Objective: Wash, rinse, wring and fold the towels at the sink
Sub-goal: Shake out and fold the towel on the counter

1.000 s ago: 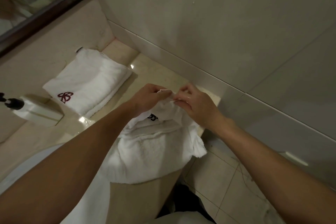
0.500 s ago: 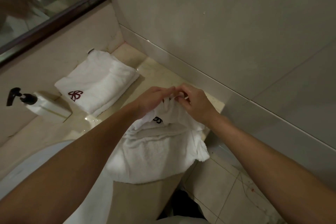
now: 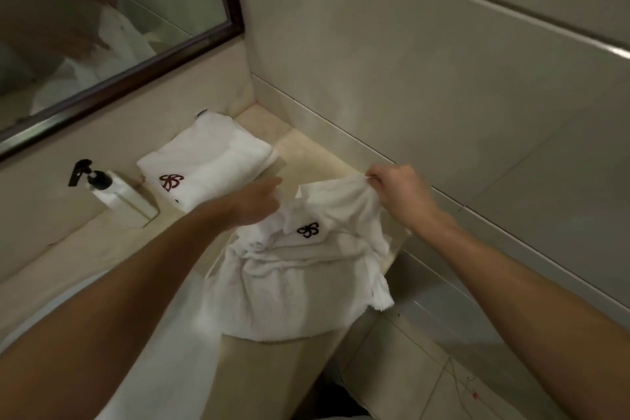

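A folded towel point(image 3: 208, 160) lies on the counter point(image 3: 306, 153) in its far corner, under the mirror point(image 3: 112, 27). A soap dispenser point(image 3: 116, 194) stands just left of it along the back edge. A crumpled towel point(image 3: 306, 276) lies at the counter's right end, draping over the front edge, between the left hand point(image 3: 255, 204) and the right hand point(image 3: 399, 187). The sink point(image 3: 170, 334) lies left of it, near the front edge.

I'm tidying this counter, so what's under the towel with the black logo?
The black-logo towel lies rumpled on the beige counter, its lower part hanging over the front edge. The right hand pinches one corner up. Anything beneath the cloth is hidden.
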Demonstrator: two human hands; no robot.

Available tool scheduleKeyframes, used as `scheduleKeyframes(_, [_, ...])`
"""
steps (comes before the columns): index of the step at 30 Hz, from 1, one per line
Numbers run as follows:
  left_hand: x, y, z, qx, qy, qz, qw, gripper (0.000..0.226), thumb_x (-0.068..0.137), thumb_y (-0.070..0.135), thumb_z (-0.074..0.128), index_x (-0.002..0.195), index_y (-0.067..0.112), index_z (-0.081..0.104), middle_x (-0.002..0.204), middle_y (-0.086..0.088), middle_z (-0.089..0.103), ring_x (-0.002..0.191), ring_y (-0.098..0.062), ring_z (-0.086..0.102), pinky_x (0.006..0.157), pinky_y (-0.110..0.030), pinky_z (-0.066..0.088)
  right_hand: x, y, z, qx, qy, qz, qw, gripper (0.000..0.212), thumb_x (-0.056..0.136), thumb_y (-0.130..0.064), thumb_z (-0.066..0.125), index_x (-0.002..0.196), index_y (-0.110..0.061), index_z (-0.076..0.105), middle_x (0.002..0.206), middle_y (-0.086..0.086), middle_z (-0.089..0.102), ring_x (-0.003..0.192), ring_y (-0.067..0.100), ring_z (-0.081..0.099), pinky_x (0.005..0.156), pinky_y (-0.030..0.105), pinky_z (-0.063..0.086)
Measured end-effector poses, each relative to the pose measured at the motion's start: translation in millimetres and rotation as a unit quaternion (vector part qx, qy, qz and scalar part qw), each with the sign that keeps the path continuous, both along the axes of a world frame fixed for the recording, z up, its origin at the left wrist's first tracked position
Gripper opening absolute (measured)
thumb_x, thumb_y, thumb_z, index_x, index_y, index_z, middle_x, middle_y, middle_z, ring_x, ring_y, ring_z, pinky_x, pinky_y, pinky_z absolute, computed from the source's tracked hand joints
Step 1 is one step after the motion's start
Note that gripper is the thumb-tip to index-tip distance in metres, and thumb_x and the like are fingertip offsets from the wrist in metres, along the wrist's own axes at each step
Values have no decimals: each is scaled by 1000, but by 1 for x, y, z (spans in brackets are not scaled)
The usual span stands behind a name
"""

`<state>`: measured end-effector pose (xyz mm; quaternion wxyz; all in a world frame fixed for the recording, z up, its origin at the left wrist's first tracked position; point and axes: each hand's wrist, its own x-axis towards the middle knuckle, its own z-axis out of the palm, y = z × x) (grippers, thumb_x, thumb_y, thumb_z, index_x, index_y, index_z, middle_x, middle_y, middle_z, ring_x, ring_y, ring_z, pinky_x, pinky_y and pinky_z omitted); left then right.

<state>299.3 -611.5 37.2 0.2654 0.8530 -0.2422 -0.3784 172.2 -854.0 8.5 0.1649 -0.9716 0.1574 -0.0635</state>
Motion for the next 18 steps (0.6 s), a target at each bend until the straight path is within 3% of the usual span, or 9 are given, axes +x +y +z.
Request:
scheduleKeyframes(1, [6, 13, 3, 34, -60, -23, 997, 50, 94, 4, 48, 144, 10, 47, 146, -10, 47, 128, -25, 47, 99, -30, 43, -6, -4, 6, -9, 10, -13, 1000, 17, 99, -22, 53, 108, -18, 67, 107, 15, 71, 99, 39, 65, 81, 44, 52])
scheduleKeyframes(3, [14, 37, 8, 41, -164, -20, 985, 31, 86, 2, 56, 114, 3, 70, 110, -15, 69, 99, -28, 63, 74, -30, 49, -15, -9, 17, -18, 19, -23, 999, 18, 101, -21, 53, 110, -15, 67, 107, 17, 71, 99, 39, 65, 80, 42, 51])
scheduleKeyframes(5, [20, 55, 11, 50, -231, 8, 972, 22, 78, 1, 64, 96, 1, 76, 90, -15, 71, 86, -29, 66, 71, -32, 52, -22, -13, 25, -24, 23, -27, 999, 20, 101, -20, 53, 112, -13, 68, 106, 17, 71, 97, 37, 65, 78, 39, 49])
scheduleKeyframes(7, [22, 67, 19, 73, -273, 11, 959, 15, 77, 6, 71, 90, 4, 77, 85, -12, 70, 83, -28, 64, 70, -33, 52, -29, -16, 32, -7, 22, -36, 999, 18, 101, -19, 55, 109, -13, 69, 102, 17, 71, 94, 35, 66, 78, 38, 50])
scheduleKeyframes(10, [21, 82, 30, 75, -291, 37, 953, 5, 78, 12, 75, 79, 9, 71, 75, -5, 63, 76, -23, 58, 59, -28, 40, -38, -21, 44, 31, -5, -61, 998, 11, 99, -16, 57, 99, -14, 69, 92, 16, 72, 80, 33, 67, 76, 41, 55])
scheduleKeyframes(14, [23, 109, 45, 63, -316, 63, 945, 19, 78, 17, 78, 79, 2, 67, 75, -8, 58, 73, -23, 52, 60, -30, 35, -56, -27, 76, 41, -30, -94, 994, 12, 98, -9, 57, 88, -12, 64, 76, 12, 69, 54, 22, 63, 65, 39, 58])
scheduleKeyframes(18, [26, 134, 66, 73, -334, 33, 939, 7, 81, 11, 71, 84, 10, 65, 83, -5, 58, 80, -23, 52, 65, -29, 33, -73, -32, 112, 83, -94, -123, 984, 13, 100, -4, 52, 90, -7, 60, 63, 10, 63, 39, 2, 59, 45, 11, 46])
